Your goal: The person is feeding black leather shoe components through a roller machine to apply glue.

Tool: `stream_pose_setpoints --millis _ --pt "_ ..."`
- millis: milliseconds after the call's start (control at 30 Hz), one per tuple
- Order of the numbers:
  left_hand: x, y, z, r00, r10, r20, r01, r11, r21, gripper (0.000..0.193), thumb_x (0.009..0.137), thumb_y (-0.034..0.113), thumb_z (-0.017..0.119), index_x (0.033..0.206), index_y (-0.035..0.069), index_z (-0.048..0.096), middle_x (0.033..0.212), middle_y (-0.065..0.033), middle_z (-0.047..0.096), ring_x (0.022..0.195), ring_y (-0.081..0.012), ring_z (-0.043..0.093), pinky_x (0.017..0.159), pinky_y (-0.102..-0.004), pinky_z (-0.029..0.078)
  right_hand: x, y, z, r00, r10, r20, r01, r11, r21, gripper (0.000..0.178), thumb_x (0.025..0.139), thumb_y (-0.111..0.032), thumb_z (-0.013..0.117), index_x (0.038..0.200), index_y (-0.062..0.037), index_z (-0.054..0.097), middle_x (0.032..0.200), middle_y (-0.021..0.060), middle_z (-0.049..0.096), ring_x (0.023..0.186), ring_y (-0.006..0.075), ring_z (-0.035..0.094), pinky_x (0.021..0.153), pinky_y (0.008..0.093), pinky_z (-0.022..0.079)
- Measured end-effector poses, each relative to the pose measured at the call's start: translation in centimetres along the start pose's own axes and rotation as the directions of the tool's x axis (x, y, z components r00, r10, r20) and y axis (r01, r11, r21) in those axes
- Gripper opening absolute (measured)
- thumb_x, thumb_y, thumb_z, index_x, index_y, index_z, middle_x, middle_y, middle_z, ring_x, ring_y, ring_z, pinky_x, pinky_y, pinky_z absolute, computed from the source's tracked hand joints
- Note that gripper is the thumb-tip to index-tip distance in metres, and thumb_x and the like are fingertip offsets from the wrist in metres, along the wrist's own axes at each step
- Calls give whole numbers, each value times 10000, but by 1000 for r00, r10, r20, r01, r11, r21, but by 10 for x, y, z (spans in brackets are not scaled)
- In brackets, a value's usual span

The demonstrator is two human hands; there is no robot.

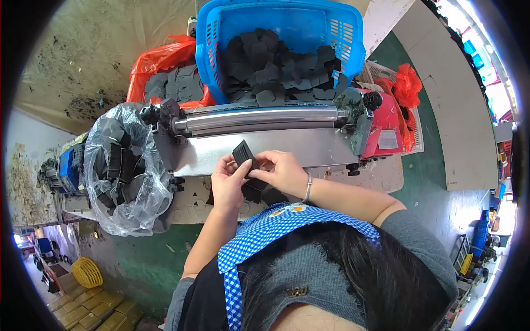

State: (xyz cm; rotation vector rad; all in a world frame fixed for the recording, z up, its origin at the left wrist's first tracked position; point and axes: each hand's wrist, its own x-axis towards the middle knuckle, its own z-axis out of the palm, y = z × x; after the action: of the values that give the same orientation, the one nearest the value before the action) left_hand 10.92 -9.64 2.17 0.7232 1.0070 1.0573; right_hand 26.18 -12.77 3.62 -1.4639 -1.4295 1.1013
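Note:
In front of a bare metal plate (pixel 265 148), my left hand (pixel 227 185) grips a small stack of thin black pieces (pixel 243 152) between thumb and fingers. My right hand (pixel 282 172) meets it from the other side, its fingers and thumb closed on the stack's lower right edge. The layered edges of the stack face up. More dark pieces (pixel 255 193) lie just below my hands, partly hidden by them and by my apron. Beyond the plate, shiny metal rollers (pixel 265 119) run across a machine.
Behind the rollers stands a blue basket (pixel 353 38) holding many loose black pieces. A red bag (pixel 152 63) with flat pieces sits to its left. Nearer, a clear plastic bag (pixel 149 204) holds black bundles. A red machine cover (pixel 383 124) and white crate (pixel 415 113) are at the right.

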Motion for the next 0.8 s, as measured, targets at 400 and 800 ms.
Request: stream_pose_setpoints --millis 400,800 --pt "1 0 -13 999 -8 -41 8 1000 15 146 832 39 619 960 0 561 867 -62 622 742 -108 602 652 -252 525 3 9 -15 913 396 94 -396 810 432 136 831 -123 653 863 7 629 738 56 640 678 114 631 612 219 513" --pt "-8 2 -3 981 -36 189 31 999 33 194 825 41 646 998 -20 583 903 -66 637 778 -95 591 698 -226 480 -3 2 -4 946 286 156 -325 822 467 136 866 -127 608 896 6 595 833 80 630 712 123 613 660 243 519"
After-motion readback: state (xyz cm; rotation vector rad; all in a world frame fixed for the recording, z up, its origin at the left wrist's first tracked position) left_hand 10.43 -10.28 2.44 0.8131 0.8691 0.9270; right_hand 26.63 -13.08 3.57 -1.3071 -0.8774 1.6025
